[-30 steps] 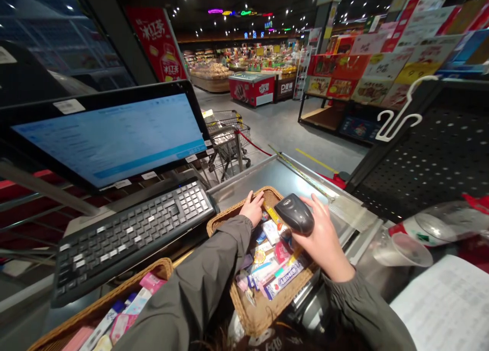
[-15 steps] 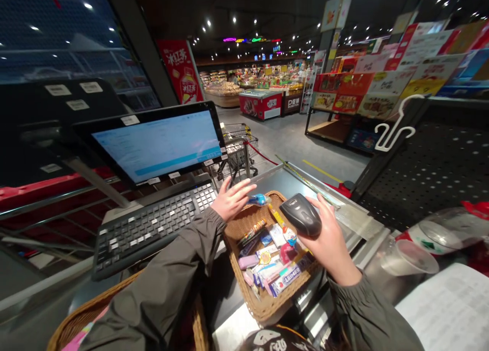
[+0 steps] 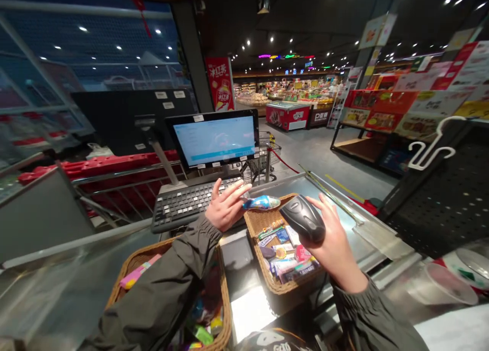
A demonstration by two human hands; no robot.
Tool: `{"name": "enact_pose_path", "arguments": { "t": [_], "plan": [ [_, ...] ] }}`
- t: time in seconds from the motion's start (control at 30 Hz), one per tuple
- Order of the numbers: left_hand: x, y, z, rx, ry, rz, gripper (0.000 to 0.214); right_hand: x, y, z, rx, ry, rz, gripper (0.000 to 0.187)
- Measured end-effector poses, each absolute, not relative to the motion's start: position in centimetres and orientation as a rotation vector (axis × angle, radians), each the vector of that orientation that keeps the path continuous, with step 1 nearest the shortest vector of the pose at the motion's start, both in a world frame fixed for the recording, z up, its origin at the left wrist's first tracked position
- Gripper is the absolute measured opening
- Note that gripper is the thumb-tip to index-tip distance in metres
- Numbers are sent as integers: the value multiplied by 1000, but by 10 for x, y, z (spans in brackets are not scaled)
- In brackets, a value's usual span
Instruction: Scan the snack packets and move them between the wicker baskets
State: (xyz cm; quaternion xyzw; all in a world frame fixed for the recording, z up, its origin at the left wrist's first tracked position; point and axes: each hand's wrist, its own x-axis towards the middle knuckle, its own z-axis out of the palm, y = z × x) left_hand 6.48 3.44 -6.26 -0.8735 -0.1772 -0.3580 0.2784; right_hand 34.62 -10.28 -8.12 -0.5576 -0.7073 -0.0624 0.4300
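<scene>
My right hand point(image 3: 336, 239) is wrapped round a black barcode scanner point(image 3: 303, 219), its head pointing left over the wicker basket. My left hand point(image 3: 227, 206) holds a blue wrapped packet point(image 3: 262, 203) sticking out to the right from under its fingers; the fingertips are stretched and the grip itself is hidden. The packet hangs above the far left rim of the wicker basket point(image 3: 280, 289), which contains small packaged items, among them a round pink one point(image 3: 302, 253). A second wicker basket point(image 3: 226, 305) with colourful packets lies partly under my left sleeve.
A monitor point(image 3: 217, 138) and black keyboard point(image 3: 187, 202) stand behind my left hand. On the right are a white hook point(image 3: 430, 147) on a black pegboard and a clear plastic cup point(image 3: 445, 285). A shopping cart point(image 3: 263, 157) stands beyond the metal counter.
The view has swung left, showing more of the left basket and counter. My left hand has drawn left with the packet, more of which shows. The scanner stays in my right hand.
</scene>
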Motion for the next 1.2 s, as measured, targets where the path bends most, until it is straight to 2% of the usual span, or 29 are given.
{"name": "enact_pose_path", "arguments": {
  "t": [0.1,0.23,0.4,0.57,0.67,0.8,0.93,1.2],
  "plan": [
    [56,24,-65,-2377,-559,-982,10,333,-104,-81,-1377,-1799,-142,50],
    [45,16,-61,-2449,-739,-973,19,320,-105,-81,-1346,-1828,-126,58],
    [53,12,-63,-2550,-895,-884,24,313,-107,-79,-1310,-1844,-141,60],
    [79,15,-105,-2765,-922,-666,28,313,-112,-79,-1351,-1793,-142,61],
    [88,20,-135,-2821,-1097,-617,27,316,-116,-82,-1397,-1786,-134,61],
    [87,31,-149,-2788,-1413,-750,35,317,-118,-84,-1431,-1786,-123,61],
    [78,46,-130,-2747,-1694,-1038,37,313,-114,-84,-1417,-1795,-129,57],
    [52,63,-93,-2644,-1807,-1381,41,294,-104,-80,-1348,-1875,-130,44]
  ]
}}
